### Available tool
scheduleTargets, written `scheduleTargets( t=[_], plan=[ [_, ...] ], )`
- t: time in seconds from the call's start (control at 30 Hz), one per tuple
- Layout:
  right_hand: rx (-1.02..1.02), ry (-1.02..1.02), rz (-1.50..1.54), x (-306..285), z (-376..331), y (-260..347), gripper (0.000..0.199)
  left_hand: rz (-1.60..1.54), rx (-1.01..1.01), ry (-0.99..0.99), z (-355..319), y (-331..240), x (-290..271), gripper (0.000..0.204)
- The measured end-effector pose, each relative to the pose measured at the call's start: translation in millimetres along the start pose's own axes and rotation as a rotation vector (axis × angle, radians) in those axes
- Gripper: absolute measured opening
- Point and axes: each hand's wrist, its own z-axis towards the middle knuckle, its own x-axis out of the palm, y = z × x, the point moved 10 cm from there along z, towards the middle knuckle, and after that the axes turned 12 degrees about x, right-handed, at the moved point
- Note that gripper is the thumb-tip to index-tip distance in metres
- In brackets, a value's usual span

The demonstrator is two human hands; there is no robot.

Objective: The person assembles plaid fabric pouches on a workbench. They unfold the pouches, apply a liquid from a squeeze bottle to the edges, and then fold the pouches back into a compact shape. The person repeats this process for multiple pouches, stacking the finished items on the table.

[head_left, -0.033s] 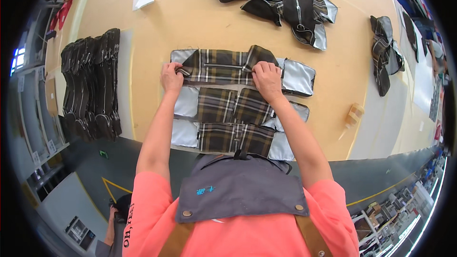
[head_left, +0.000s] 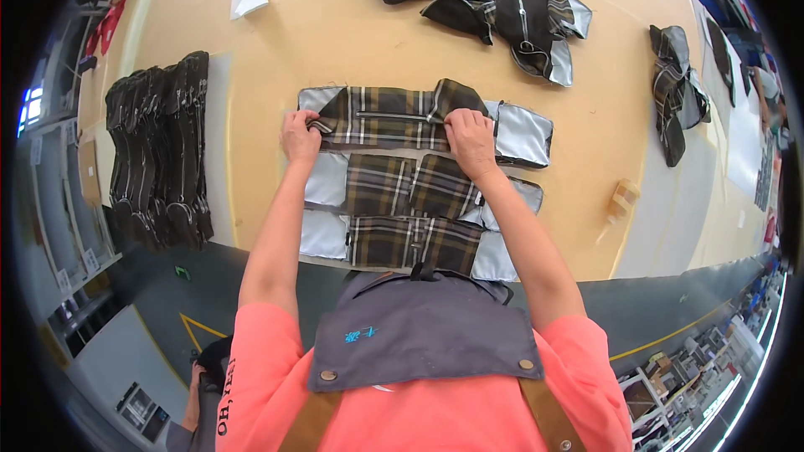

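sewn panels point(head_left: 378, 186) on table point(head_left: 335, 42) | fabric pile point(head_left: 157, 146) left | sewn bundle point(head_left: 502, 2) behind | paper point(head_left: 249, 0) behind-left

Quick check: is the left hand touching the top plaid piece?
Touching. The head view shows the left hand gripping a folded corner at the left end of the top plaid piece.

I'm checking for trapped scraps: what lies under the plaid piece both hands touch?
Silvery fabric shows past both ends of the plaid piece, with tan tabletop beyond. The left hand and right hand cover parts of it; whatever lies beneath its middle is hidden.
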Motion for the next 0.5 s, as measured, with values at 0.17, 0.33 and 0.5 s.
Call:
scheduleTargets(
  t=[0.17,0.33,0.5],
  plan=[
    [0.946,-0.34,1.03,-29,-52,-130,0.019,-0.05,-0.09,0.041,0,8,-2,0.012],
    [1.379,-0.392,1.936,-12,-96,-173,0.035,-0.083,-0.197,-0.042,2,20,-21,0.035],
    [1.272,-0.217,1.384,-41,-63,-185,0.03,-0.258,-0.314,0.054,-1,35,-8,0.041]
  ],
)
